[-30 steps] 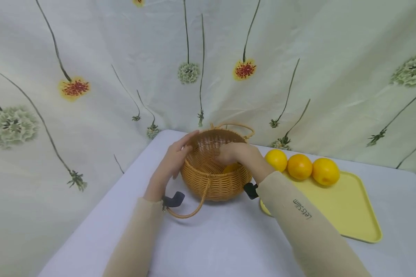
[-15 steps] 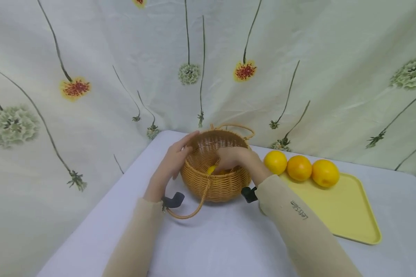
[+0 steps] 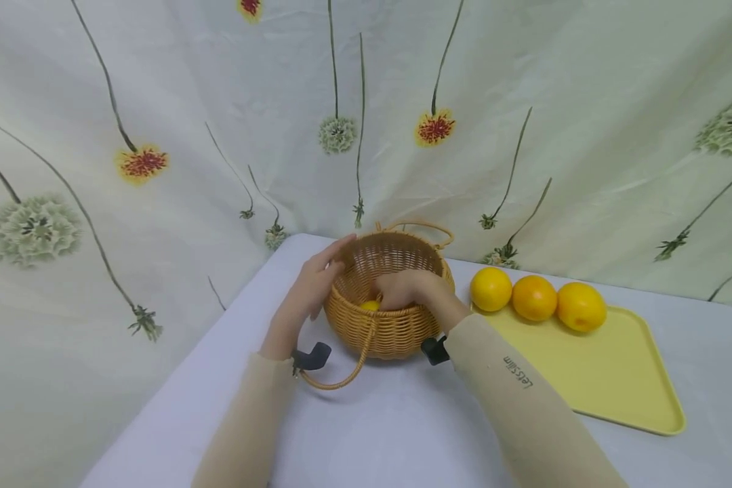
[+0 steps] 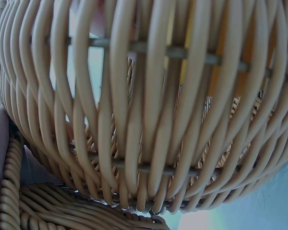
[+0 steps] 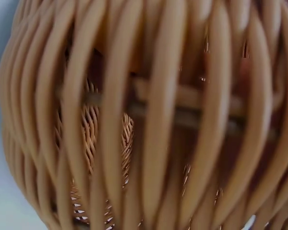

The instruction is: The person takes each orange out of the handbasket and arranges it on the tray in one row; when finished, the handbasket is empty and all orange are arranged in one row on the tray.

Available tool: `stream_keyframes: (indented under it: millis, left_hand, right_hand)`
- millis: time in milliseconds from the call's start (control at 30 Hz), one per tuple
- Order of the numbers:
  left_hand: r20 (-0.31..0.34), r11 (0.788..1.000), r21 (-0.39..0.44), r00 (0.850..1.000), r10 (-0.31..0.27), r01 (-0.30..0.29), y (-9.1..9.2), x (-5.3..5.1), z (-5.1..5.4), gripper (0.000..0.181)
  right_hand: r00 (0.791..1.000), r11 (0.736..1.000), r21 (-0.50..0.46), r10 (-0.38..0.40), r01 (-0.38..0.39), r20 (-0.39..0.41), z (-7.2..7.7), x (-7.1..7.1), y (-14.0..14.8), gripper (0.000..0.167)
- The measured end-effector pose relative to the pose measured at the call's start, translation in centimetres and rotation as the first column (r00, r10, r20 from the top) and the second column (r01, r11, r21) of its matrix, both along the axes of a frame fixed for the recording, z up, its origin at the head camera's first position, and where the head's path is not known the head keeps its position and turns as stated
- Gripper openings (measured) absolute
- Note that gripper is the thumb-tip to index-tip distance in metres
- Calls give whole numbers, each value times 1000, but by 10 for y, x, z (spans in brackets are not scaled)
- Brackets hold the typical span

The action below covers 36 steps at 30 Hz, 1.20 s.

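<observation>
A round wicker basket with two looped handles stands on the white cloth. My left hand holds its left rim, fingers along the side and thumb at the edge. Down inside the basket is my right hand, knuckles up and fingertips hidden by the near wall. A bit of a yellow fruit shows beside those fingers; whether they grip it cannot be seen. Through the weave in the left wrist view, a yellow patch and an orange patch show. The right wrist view is filled by the basket wall.
A yellow tray lies right of the basket. Along its far edge sit a yellow-orange fruit, an orange and another orange-like fruit. A flowered curtain hangs behind the table.
My right hand has shifted left and lower inside the basket. Yellow, earlier seen under that hand at the right, now shows left of its fingers. My left hand has stayed on the rim.
</observation>
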<state>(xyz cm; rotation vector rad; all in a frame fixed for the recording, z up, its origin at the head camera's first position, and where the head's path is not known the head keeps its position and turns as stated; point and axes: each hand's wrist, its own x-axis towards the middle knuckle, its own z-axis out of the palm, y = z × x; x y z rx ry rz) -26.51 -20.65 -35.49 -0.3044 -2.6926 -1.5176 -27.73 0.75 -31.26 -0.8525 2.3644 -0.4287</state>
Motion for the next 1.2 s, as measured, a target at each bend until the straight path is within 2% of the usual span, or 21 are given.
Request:
stream_keyframes:
  millis: [100, 233, 400, 467, 600, 800, 867, 1033, 1200]
  left_hand:
    - [-8, 1000, -3, 1000, 5, -5, 0, 0, 0, 58]
    - [-12, 1000, -10, 1000, -2, 2, 0, -2, 0, 59]
    - [-18, 1000, -6, 1000, -10, 10, 1, -3, -1, 59]
    - [-14, 1000, 1, 1000, -12, 12, 2, -3, -1, 59]
    - [-14, 1000, 4, 1000, -13, 13, 3, -3, -1, 59]
    - [-34, 1000, 5, 999, -17, 17, 3, -1, 0, 58]
    - [-32, 1000, 4, 999, -19, 19, 2, -1, 0, 59]
    - [-24, 1000, -9, 1000, -9, 8, 1, -3, -2, 59]
    - [-30, 1000, -18, 1000, -4, 3, 0, -2, -2, 60]
  right_hand:
    - [1000, 1000, 11, 8, -8, -25, -1, 0, -1, 46]
    - [999, 1000, 10, 12, -12, -38, -3, 1, -3, 27]
    - [998, 1000, 7, -9, 10, -61, -2, 4, -4, 8]
    - [996, 1000, 17, -25, 27, -83, -1, 6, -4, 7]
    - [989, 997, 0, -73, 74, -132, 0, 6, -2, 16]
    - [959, 981, -69, -193, 182, -208, 7, 5, 9, 65]
    - [951, 975, -92, -217, 201, -222, 11, 6, 15, 76]
    - [930, 953, -224, -259, 202, -262, 24, 13, 32, 81]
    - [910, 892, -392, -335, 223, -244, 42, 27, 52, 75]
